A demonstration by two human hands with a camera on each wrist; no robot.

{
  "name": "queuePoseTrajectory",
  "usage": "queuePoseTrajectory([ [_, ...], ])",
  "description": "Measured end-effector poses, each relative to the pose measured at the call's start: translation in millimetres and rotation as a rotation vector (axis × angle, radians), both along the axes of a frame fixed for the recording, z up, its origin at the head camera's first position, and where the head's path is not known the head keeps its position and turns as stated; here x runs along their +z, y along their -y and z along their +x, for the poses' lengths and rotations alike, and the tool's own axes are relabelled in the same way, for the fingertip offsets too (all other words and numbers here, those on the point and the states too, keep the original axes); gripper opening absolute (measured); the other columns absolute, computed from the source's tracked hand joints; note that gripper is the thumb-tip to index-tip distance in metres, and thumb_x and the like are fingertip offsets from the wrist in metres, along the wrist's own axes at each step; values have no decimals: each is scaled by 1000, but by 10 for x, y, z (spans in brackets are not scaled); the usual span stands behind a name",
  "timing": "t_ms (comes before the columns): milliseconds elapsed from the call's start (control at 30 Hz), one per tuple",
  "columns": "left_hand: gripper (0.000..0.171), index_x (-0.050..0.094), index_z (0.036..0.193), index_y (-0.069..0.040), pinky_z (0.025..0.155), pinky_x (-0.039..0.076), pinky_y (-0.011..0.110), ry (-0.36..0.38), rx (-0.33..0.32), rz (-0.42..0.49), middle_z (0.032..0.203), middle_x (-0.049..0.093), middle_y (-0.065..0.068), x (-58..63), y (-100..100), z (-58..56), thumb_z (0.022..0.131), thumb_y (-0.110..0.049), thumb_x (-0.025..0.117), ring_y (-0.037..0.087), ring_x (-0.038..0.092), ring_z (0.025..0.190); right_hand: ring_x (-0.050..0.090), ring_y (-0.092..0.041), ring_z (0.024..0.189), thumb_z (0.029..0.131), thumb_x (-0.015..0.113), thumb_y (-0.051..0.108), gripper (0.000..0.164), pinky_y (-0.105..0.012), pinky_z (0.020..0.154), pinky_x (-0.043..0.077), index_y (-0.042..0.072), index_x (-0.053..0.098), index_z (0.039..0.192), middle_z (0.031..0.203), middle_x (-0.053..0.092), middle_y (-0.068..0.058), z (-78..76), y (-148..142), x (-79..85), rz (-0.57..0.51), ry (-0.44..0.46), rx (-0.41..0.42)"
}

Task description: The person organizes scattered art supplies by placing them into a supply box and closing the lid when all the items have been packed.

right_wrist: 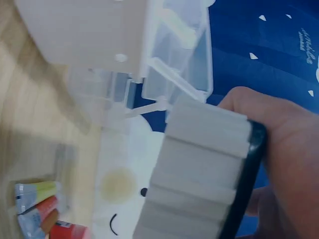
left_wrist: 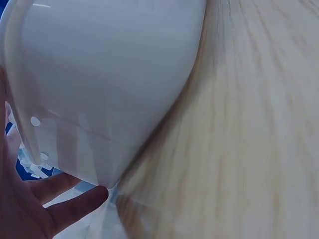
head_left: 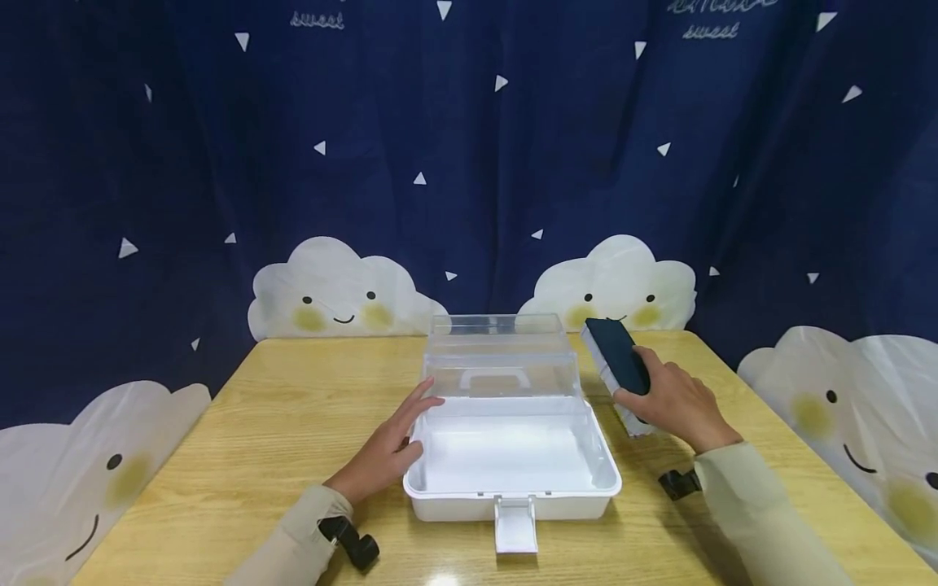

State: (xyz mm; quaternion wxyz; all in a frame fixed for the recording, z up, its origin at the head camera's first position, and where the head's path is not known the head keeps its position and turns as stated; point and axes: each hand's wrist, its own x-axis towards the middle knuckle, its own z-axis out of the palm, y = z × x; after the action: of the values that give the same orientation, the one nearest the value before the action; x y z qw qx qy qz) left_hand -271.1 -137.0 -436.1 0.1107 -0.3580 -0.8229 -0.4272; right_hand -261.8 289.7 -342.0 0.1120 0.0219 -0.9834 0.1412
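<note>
A white plastic case (head_left: 513, 448) stands on the table with its clear lid (head_left: 498, 358) raised at the back, showing a bare inside. Along the case's left side lies my left hand (head_left: 384, 456), its fingers stretched toward the back corner and its thumb at the rim. In the left wrist view, two fingertips (left_wrist: 97, 196) reach that corner. To the right of the case, my right hand (head_left: 677, 403) grips a long block (head_left: 619, 358) with a dark green top and a pale ridged side (right_wrist: 194, 164). The block is tilted and held above the table.
The case's front latch (head_left: 516, 529) hangs down. In the right wrist view, small coloured tubes (right_wrist: 37, 191) and a red-capped item (right_wrist: 67, 230) lie on the wooden table (head_left: 315, 391). A dark blue curtain (head_left: 469, 122) with white clouds hangs behind.
</note>
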Motion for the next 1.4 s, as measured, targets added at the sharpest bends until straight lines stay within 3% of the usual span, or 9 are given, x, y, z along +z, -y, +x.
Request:
queuePoseTrajectory([
  [67,70,42,143,-21,51,39,22,3,-8,-10,160,13,-6,3,4,-5,81,11,50,22,55,94,55,-32,83,81,63,48,84,-45,64,41,6,32,147,111,57,-24,7,-10,33,-17,-18,8],
  [167,70,40,144,-23,50,40,23,6,-21,-20,161,11,-7,-6,19,-11,82,8,50,12,49,66,55,-32,89,82,64,47,84,-45,68,43,8,31,148,115,57,-23,11,-13,82,-52,-29,39],
  [300,70,39,145,-24,50,41,23,-4,-32,-28,161,11,-6,-18,35,-30,82,6,49,3,32,52,59,-30,88,83,66,46,84,-42,68,48,10,30,150,116,58,-23,2,-3,154,-134,-7,100],
  [433,70,39,145,-23,49,40,23,-18,-42,-22,161,11,-5,-13,37,-46,83,7,49,2,31,52,61,-24,81,83,68,42,84,-34,63,50,12,29,150,113,60,-22,4,22,225,-203,8,148],
  [633,70,39,145,-21,48,40,23,-12,-52,-14,161,11,-2,-1,37,-24,82,10,48,8,44,59,61,-27,84,81,71,37,84,-36,65,51,15,28,150,120,56,-25,24,94,288,-242,-28,207],
  [767,70,39,145,-21,47,40,22,10,-57,-9,161,10,-3,-15,28,-5,83,8,47,19,58,82,60,-30,88,80,74,33,84,-37,67,51,18,30,150,122,55,-26,42,122,285,-263,-50,233],
  [833,70,39,145,-22,47,40,22,14,-53,-6,161,10,-4,-19,24,-1,83,8,47,22,58,85,59,-31,89,79,75,31,84,-38,69,51,19,31,150,121,55,-25,45,132,285,-269,-69,244],
  [1200,71,37,146,-29,58,43,25,24,-10,-8,161,11,-10,-71,17,-15,85,4,48,19,43,120,57,-34,98,77,76,22,83,-46,78,48,25,34,148,128,54,-21,59,169,293,-280,-137,320],
  [1400,71,37,146,-28,77,44,32,-1,-11,-15,161,12,-5,-69,12,-15,84,6,48,22,40,129,57,-25,97,75,78,19,80,-46,79,47,29,40,144,123,60,-11,84,169,258,-287,-175,434],
])
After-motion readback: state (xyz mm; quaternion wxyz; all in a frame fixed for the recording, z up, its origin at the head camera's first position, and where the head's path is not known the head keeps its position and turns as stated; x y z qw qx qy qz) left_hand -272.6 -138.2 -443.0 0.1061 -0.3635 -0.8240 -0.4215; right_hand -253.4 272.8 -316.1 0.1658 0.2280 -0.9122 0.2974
